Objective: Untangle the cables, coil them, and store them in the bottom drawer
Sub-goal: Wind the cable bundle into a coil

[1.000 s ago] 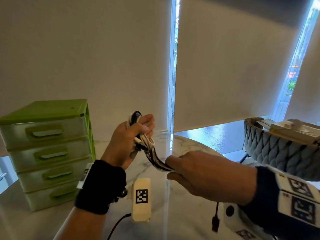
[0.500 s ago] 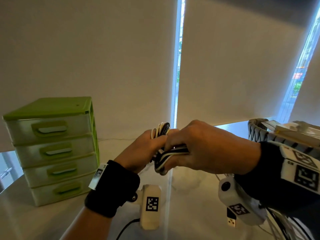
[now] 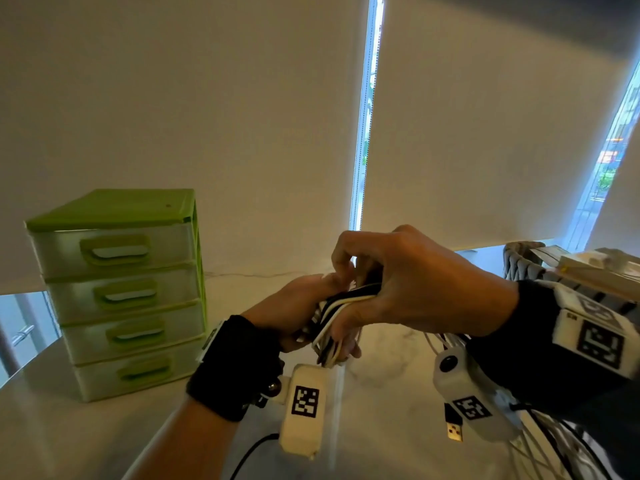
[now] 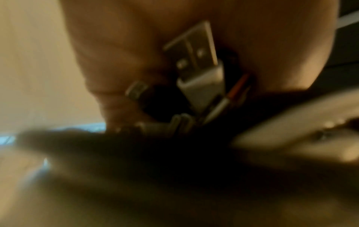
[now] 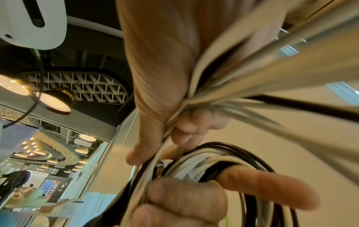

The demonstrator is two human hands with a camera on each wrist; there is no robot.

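Note:
A bundle of black and white cables point(image 3: 341, 308) sits between both hands above the marble table point(image 3: 388, 403). My left hand point(image 3: 298, 311) grips the coiled loops point(image 5: 209, 165) from the left. My right hand point(image 3: 408, 282) lies over the bundle from the right, its fingers curled round the loose strands point(image 5: 194, 101). A silver USB plug point(image 4: 196, 61) shows close up in the blurred left wrist view, against the palm. Loose cable ends trail down past my right wrist, one ending in a USB plug point(image 3: 454, 429). The green drawer unit point(image 3: 121, 292) stands at the left, its bottom drawer point(image 3: 138, 370) closed.
A grey woven basket point(image 3: 526, 265) holding flat boxes stands at the right edge of the table. Roller blinds cover the windows behind. More loose cables point(image 3: 547, 452) hang at the lower right.
My right hand has risen from low on the strands up over the coil, wrapping the strands round it. Both hands have drifted right and closer together.

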